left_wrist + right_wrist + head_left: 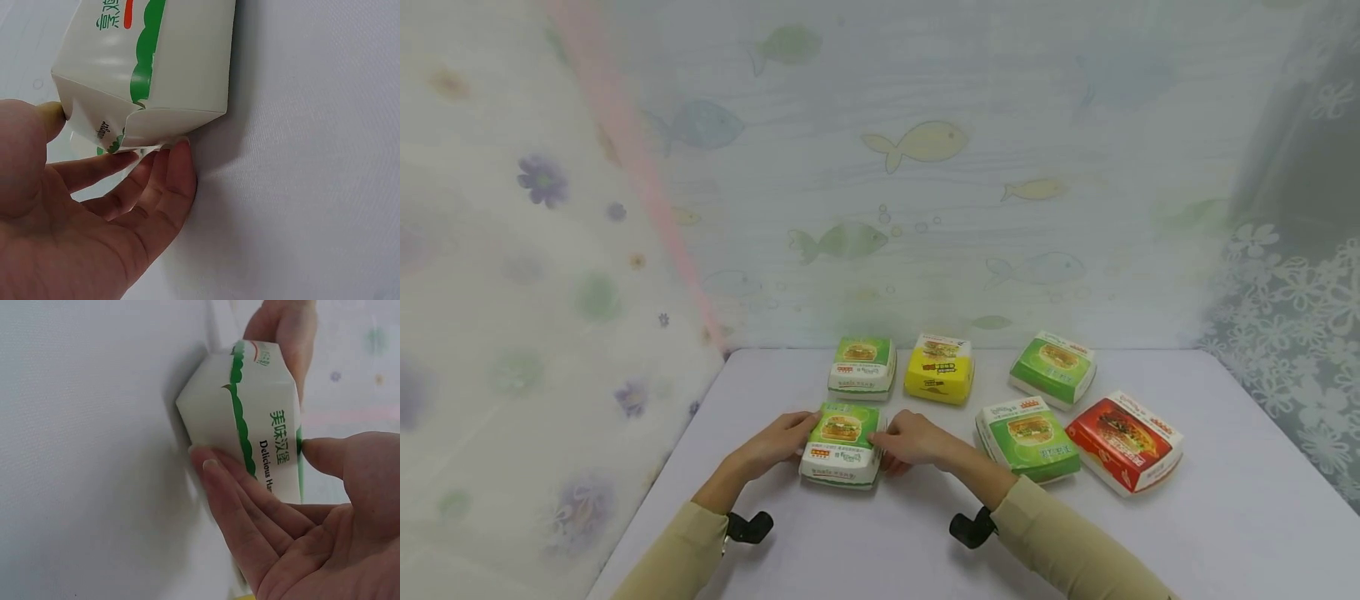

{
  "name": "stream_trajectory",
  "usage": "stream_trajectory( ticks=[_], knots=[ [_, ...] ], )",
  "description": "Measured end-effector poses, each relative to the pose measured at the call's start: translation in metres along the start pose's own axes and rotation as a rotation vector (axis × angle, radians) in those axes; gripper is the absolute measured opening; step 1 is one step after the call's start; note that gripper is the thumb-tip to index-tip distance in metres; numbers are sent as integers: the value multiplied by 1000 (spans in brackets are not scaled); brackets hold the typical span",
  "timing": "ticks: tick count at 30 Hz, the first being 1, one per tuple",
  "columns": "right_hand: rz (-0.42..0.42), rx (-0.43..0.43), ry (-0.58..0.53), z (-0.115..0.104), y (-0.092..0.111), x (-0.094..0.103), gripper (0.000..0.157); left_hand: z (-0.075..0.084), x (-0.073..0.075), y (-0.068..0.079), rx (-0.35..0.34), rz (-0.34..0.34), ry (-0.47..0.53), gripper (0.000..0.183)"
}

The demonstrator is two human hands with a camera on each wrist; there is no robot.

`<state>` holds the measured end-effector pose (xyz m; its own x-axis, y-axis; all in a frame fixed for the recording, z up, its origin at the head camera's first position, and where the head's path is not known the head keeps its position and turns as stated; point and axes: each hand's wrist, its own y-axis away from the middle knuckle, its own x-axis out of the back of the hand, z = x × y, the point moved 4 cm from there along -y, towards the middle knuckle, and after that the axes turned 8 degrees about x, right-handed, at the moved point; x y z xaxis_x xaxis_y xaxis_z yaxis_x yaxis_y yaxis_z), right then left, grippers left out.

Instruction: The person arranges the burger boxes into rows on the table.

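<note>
Between my two hands at the near left of the table sits a green and white burger box, its lid closed. My left hand grips its left side, thumb at the upper edge and fingertips low against the side, as the left wrist view shows. On the opposite side my right hand holds the same box, thumb at the top edge and fingers along the lettered wall. The box's underside is hidden. Right behind it stands another green and white burger box.
A yellow burger box is at the back middle. To the right are a green box at the back, a second green box beside my right forearm, and a red box. A patterned curtain hangs behind the white table.
</note>
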<state>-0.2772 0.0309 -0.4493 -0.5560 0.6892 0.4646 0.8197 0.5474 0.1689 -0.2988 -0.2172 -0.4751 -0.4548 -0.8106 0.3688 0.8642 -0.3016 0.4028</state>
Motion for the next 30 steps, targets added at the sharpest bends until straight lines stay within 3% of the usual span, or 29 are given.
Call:
stream_trajectory(
  ticks=[7, 13, 22, 30],
  knots=[
    [4, -1, 13, -3, 3, 2, 40, -1, 3, -1, 29, 49, -10, 69],
    [5, 1, 45, -10, 12, 8, 43, 6, 7, 5, 29, 147, -126, 61],
    [14, 47, 183, -19, 28, 22, 35, 30, 10, 19, -44, 313, -393, 58],
    [47, 60, 287, -27, 44, 33, 38, 46, 2, 29, -153, 350, -465, 54]
  ],
)
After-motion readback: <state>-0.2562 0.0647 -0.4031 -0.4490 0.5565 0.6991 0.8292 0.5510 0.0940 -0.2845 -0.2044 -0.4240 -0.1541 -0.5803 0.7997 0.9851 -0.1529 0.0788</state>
